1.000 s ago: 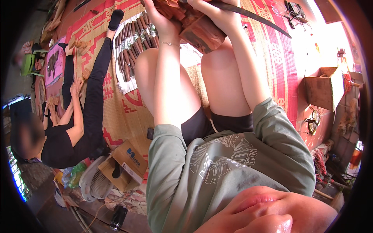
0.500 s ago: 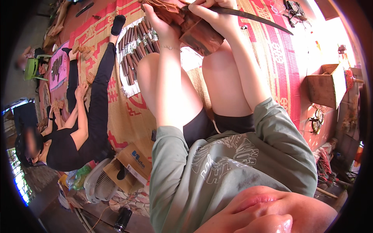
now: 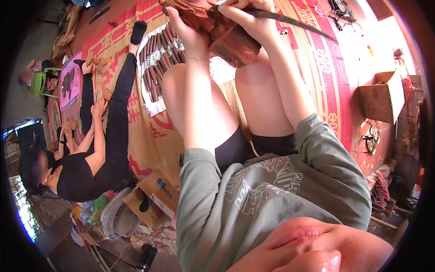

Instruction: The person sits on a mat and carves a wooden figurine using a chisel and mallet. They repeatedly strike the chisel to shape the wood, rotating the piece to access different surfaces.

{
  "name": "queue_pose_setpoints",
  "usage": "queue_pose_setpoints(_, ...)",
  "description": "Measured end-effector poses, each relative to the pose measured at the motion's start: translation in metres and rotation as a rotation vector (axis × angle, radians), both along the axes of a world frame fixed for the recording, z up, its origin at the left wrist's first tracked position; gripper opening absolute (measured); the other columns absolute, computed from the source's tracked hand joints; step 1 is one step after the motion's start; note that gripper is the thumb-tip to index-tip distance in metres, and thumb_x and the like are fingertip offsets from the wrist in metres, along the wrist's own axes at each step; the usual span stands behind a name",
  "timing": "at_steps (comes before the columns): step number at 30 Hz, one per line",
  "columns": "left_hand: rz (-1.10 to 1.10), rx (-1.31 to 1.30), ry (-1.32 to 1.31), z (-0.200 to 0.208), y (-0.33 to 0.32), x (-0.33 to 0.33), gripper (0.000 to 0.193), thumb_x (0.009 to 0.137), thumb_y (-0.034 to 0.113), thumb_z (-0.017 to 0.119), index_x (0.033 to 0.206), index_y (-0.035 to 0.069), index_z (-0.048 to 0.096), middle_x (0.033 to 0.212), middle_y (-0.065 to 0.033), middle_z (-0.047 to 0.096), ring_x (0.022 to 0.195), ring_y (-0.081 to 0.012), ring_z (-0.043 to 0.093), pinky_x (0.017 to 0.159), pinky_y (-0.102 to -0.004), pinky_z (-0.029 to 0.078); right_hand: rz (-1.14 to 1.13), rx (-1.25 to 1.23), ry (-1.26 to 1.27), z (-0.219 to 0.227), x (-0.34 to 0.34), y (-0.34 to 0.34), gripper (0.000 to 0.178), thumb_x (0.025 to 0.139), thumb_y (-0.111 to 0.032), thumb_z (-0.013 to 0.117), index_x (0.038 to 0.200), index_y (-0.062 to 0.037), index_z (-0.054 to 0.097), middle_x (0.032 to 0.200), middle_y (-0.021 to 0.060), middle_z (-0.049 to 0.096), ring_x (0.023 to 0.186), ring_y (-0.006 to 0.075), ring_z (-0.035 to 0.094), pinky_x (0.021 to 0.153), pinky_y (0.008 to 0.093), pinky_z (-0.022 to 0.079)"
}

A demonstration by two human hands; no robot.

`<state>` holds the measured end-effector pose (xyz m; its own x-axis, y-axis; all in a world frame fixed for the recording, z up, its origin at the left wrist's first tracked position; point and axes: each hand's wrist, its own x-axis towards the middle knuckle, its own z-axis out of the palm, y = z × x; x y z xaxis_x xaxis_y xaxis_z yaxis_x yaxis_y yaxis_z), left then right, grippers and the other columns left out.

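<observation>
A reddish-brown wood carving (image 3: 233, 45), with carved folds at its top and a smooth block-like base, is held up over my knees. My left hand (image 3: 188, 34) grips it from its left side, thumb raised along the carved part. In my right hand (image 3: 251, 20) is a long, thin, dark tool (image 3: 294, 21) that looks like a file. Its inner end meets the upper part of the carving, and its other end points out to the right. The top edge of the picture cuts off part of the carving and of my right fingers.
Many wooden-handled carving tools (image 3: 158, 63) lie in rows on a white cloth left of my knees. On the left a person in black (image 3: 81, 172) sits working on wood. A cardboard box (image 3: 156, 195), a fan (image 3: 120, 215) and a wooden crate (image 3: 383, 97) stand around the patterned mat (image 3: 154, 149).
The tool has slid slightly up and left against the carving with my right hand. The carving has tipped a little, and my left hand keeps its hold.
</observation>
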<state>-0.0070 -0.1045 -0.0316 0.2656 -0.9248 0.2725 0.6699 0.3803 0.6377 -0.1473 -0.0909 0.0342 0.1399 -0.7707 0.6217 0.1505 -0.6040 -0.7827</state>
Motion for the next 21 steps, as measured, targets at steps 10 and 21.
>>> queue_pose_setpoints(10,0.063,0.011,0.001,0.007,0.005,-0.005,0.071,0.089,0.064,0.029,0.132,0.008,0.04,0.127,-0.0078,0.049,0.115,-0.0252,0.049,0.098,-0.0404,0.039,-0.059,0.066,0.087,0.011,-0.005,0.007,0.03,0.072,-0.005,0.067,0.059,-0.0029,0.04,0.064,0.0073,0.055,0.064,0.0142,0.053,0.058,0.0267,0.042)
queue_pose_setpoints(21,-0.002,0.101,0.115,0.02,0.023,-0.015,0.066,0.088,0.064,0.037,0.117,0.006,0.05,0.101,-0.0085,0.06,0.09,-0.0227,0.059,0.079,-0.0342,0.049,-0.141,-0.02,0.299,0.008,-0.014,0.007,0.03,0.072,-0.006,0.066,0.059,-0.0034,0.04,0.064,0.0072,0.054,0.062,0.0151,0.053,0.058,0.0287,0.042)
